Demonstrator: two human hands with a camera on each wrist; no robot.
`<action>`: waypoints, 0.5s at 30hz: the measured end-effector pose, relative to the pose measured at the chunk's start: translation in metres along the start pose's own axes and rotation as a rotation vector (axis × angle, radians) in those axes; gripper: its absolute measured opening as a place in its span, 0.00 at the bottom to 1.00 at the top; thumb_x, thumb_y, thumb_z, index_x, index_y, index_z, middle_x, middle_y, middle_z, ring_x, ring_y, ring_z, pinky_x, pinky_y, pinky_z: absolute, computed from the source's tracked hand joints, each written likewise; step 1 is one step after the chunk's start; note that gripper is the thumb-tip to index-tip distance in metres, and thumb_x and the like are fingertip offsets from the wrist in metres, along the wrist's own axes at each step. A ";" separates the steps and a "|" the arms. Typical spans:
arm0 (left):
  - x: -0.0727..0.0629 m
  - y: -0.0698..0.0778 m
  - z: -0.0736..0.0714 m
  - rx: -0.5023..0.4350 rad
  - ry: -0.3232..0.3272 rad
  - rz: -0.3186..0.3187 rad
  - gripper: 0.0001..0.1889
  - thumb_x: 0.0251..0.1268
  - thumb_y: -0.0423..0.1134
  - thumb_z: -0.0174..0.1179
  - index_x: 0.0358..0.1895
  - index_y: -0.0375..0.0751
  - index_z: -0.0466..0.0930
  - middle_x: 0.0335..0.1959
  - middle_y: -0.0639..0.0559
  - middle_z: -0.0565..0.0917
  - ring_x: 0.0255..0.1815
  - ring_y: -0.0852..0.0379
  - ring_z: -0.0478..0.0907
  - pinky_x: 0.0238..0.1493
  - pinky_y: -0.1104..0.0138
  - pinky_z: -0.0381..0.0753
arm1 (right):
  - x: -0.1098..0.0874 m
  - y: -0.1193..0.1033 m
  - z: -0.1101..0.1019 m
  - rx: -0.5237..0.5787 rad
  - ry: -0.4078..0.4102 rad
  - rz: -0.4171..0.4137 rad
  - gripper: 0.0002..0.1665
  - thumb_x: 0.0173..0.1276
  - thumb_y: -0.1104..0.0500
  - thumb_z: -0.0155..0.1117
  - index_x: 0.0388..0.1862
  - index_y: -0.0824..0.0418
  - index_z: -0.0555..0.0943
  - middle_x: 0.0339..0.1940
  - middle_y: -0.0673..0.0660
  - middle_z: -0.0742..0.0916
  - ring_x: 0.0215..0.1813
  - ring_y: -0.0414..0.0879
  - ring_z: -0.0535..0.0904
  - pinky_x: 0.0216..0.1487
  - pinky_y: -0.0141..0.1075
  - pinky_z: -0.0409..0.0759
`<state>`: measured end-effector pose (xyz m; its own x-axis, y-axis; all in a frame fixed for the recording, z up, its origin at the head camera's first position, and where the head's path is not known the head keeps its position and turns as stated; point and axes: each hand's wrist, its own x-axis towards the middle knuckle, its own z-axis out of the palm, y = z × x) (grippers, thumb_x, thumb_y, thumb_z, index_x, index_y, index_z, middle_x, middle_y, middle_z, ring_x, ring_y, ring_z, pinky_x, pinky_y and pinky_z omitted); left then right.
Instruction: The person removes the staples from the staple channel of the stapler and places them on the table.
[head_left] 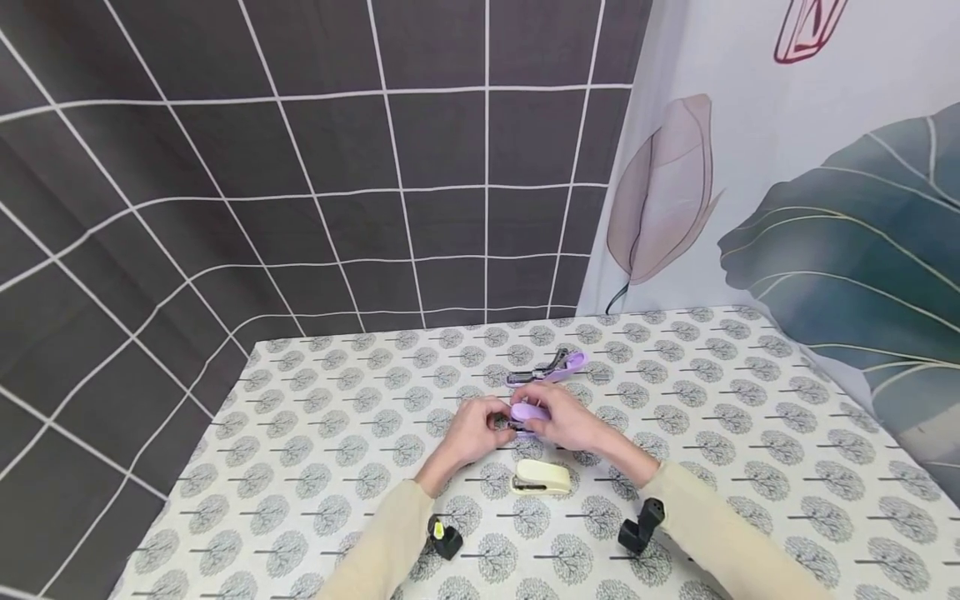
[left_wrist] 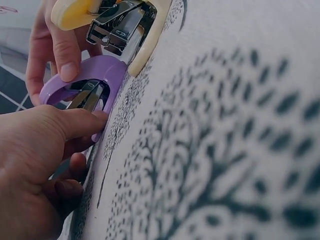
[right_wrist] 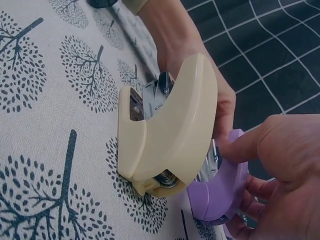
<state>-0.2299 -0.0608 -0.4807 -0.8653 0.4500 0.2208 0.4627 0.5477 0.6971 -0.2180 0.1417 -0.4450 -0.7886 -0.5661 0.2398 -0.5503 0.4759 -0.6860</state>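
Observation:
A small purple stapler (head_left: pixel 529 412) stands on the patterned cloth between both hands. My right hand (head_left: pixel 558 414) grips its body, thumb on the near side and fingers on the far side; the right wrist view shows this hand (right_wrist: pixel 290 170) at the rounded back. At the stapler's front end, my left hand (head_left: pixel 474 429) pinches the base, the thumb (left_wrist: pixel 85 122) lying by the metal part. A cream stapler (head_left: pixel 542 477) lies on the near side of the purple one, its metal insides showing in the left wrist view. Nothing holds it.
Beyond the hands lies a second purple stapler (head_left: pixel 551 367), spread open with its black inner part raised. A tree-print cloth (head_left: pixel 360 450) covers the table. Dark gridded fabric (head_left: pixel 322 167) hangs behind and left, a leaf-printed curtain (head_left: pixel 675 192) at right.

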 end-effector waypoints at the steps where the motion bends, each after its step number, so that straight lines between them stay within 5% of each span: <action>1: 0.000 0.000 0.000 0.002 0.000 -0.004 0.12 0.50 0.33 0.75 0.40 0.41 0.88 0.24 0.57 0.80 0.20 0.67 0.67 0.28 0.69 0.69 | 0.000 0.000 0.000 0.001 0.002 -0.002 0.19 0.58 0.75 0.67 0.48 0.60 0.80 0.42 0.55 0.83 0.43 0.48 0.77 0.46 0.45 0.77; 15: -0.002 0.003 0.002 0.035 -0.013 -0.046 0.13 0.52 0.35 0.75 0.42 0.43 0.87 0.29 0.60 0.81 0.22 0.66 0.69 0.29 0.69 0.70 | -0.011 0.003 -0.009 0.072 0.062 0.007 0.21 0.59 0.78 0.64 0.50 0.64 0.76 0.45 0.58 0.81 0.44 0.53 0.79 0.46 0.45 0.80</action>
<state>-0.2265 -0.0592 -0.4805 -0.8834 0.4328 0.1798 0.4289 0.5923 0.6821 -0.2139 0.1556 -0.4432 -0.8087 -0.5197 0.2755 -0.5258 0.4289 -0.7345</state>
